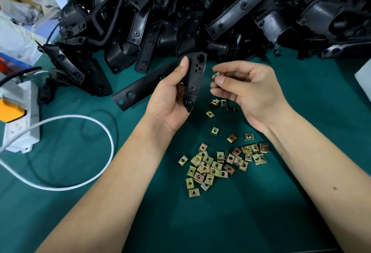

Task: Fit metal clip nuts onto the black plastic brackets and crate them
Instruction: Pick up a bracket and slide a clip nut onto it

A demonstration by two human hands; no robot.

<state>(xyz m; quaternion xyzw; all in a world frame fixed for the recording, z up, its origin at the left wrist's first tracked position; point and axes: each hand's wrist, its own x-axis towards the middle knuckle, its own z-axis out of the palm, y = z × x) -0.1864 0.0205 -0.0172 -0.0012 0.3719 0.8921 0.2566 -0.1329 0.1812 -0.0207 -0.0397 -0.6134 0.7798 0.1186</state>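
Loose clip nuts point(218, 162) lie scattered on the green surface point(261, 202) nearest me. Above them, the left hand point(170, 100) grips a black bracket point(195, 80); the right hand point(247, 90) pinches one clip nut point(215, 75) just beside it. Beyond, brackets lie heaped point(200, 12).

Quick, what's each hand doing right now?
Left hand: closed around a black bracket.
Right hand: fingers pinching one metal clip nut.

A heap of black brackets point(200, 12) walled off the far side of the desk point(251, 202). Loose clip nuts point(218, 164) littered the middle between the forearms. A white cable point(96, 126) looped across the left, beside a power strip point(20, 112); bare green desk lay open near the front edge.
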